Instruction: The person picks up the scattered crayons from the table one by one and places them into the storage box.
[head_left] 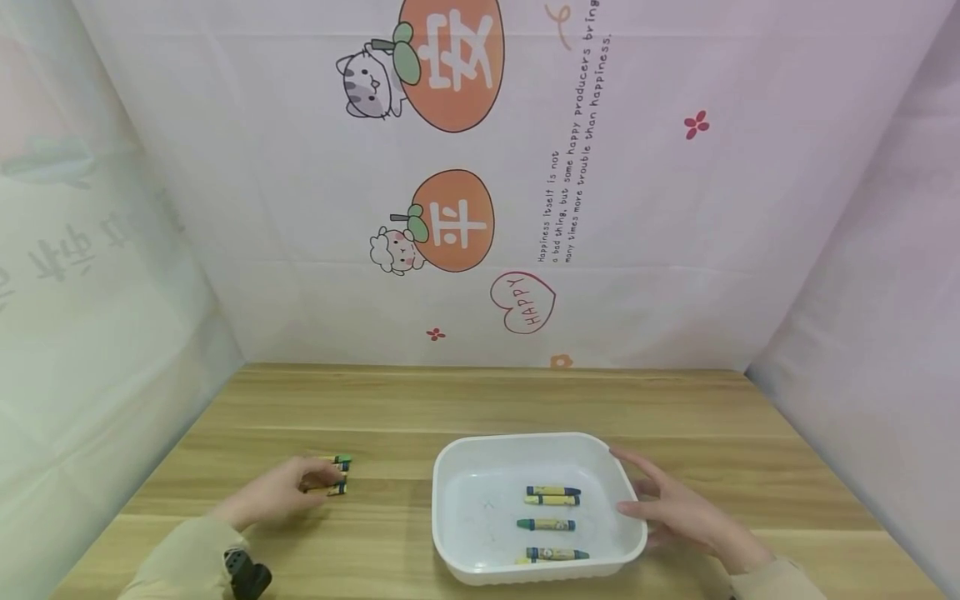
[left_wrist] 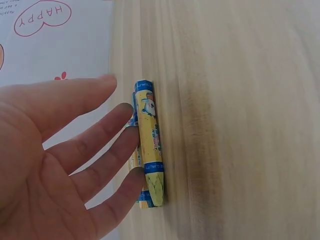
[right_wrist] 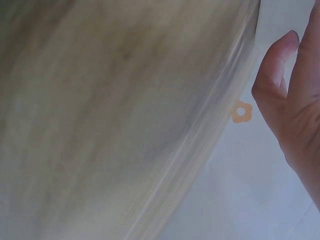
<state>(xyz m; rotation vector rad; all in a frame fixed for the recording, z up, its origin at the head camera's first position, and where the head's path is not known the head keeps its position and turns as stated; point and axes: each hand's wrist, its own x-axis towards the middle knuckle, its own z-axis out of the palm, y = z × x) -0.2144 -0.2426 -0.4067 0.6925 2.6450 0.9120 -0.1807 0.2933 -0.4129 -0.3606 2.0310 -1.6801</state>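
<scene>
On the left of the table, my left hand point(head_left: 288, 490) is over a small group of crayons point(head_left: 342, 459), its fingertips touching them. In the left wrist view, its thumb stands apart while the fingers reach a yellow-wrapped crayon point(left_wrist: 148, 130) with a yellow-green tip; other crayons lie partly hidden behind it. My right hand point(head_left: 686, 512) holds the right side of a white plastic box point(head_left: 480, 450), thumb over the rim, some fingers hidden outside the wall. Inside the box lie several crayons point(head_left: 547, 525) with blue, yellow and green tips.
The wood-grain table point(head_left: 390, 400) has a printed white cloth point(head_left: 637, 208) upright behind it and cloth walls at both sides. Bare wood separates the left-hand crayons from the box. The right wrist view is blurred over the tabletop.
</scene>
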